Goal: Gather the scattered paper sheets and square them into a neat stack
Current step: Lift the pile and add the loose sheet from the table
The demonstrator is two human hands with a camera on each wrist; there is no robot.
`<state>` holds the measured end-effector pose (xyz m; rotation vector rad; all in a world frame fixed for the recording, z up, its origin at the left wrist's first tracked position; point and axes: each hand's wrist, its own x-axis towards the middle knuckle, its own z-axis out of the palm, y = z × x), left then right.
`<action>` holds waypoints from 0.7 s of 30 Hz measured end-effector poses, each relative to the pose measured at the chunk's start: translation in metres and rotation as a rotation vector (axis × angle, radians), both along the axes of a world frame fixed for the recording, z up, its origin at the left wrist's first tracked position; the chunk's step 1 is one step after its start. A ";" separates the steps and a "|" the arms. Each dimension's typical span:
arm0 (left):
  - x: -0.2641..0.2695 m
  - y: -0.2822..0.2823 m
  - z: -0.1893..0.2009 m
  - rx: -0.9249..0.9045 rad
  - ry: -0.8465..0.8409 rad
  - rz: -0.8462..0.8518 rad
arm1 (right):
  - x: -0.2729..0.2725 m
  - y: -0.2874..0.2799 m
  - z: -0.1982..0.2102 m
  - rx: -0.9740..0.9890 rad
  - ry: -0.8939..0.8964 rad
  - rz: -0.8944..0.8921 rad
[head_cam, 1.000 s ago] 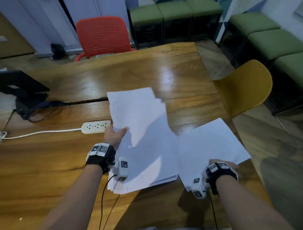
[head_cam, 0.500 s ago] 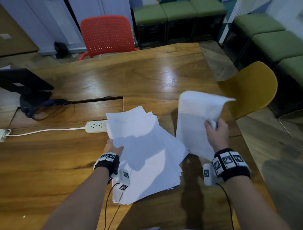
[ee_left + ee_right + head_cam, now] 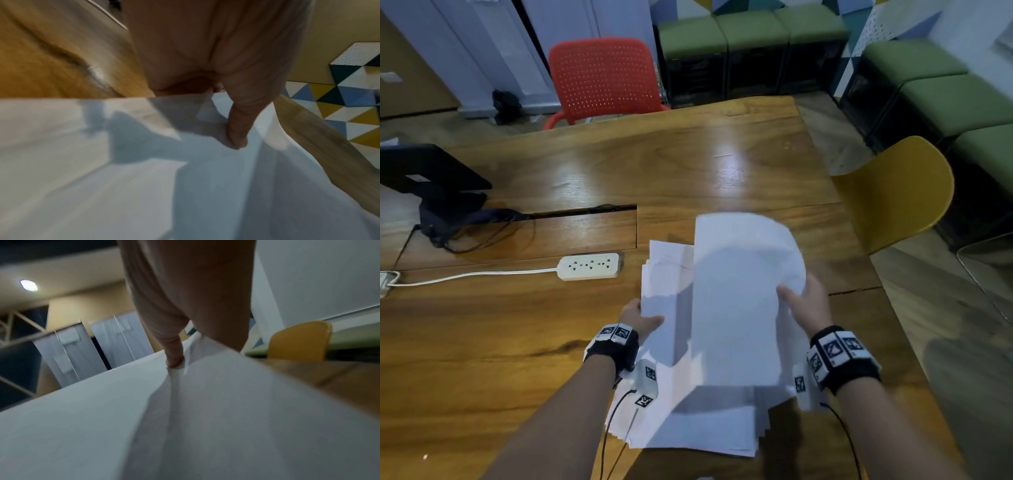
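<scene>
White paper fills the near middle of the wooden table (image 3: 715, 164): a loose, fanned pile of paper sheets (image 3: 688, 431) lies with its edges stepped and its corners out of line, and one further top sheet (image 3: 736, 301) is held over it, bowed along its far end. The left hand (image 3: 638, 320) grips the pile's left edge, thumb on top and the other fingers hidden beneath, which reads as an anchor so the pile does not slide while more paper lands on it. The right hand (image 3: 804, 305) pinches the top sheet at its right edge, thumb above and fingers curled behind; holding it by one side lets the free part droop toward the pile. In the right wrist view a fingertip (image 3: 174, 360) presses a crease into the paper, a sign of a firm pinch. No other loose sheets show on the table, so the gathering looks almost done, while the squaring is not yet begun. A white power strip (image 3: 589, 266) lies just beside the pile's far left corner, apart from it, and a yellow chair (image 3: 900, 192) stands at the table's right side.
</scene>
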<state>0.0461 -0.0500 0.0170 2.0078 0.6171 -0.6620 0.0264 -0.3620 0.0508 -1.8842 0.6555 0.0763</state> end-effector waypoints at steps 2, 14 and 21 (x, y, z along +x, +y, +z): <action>-0.001 0.002 -0.007 0.026 -0.006 0.016 | -0.012 0.000 -0.030 -0.045 0.099 -0.014; -0.003 0.005 -0.020 0.038 0.071 0.072 | -0.033 0.060 -0.065 -0.487 0.468 0.327; -0.008 -0.014 -0.017 0.036 0.006 -0.013 | -0.038 0.040 -0.062 -0.252 0.382 0.448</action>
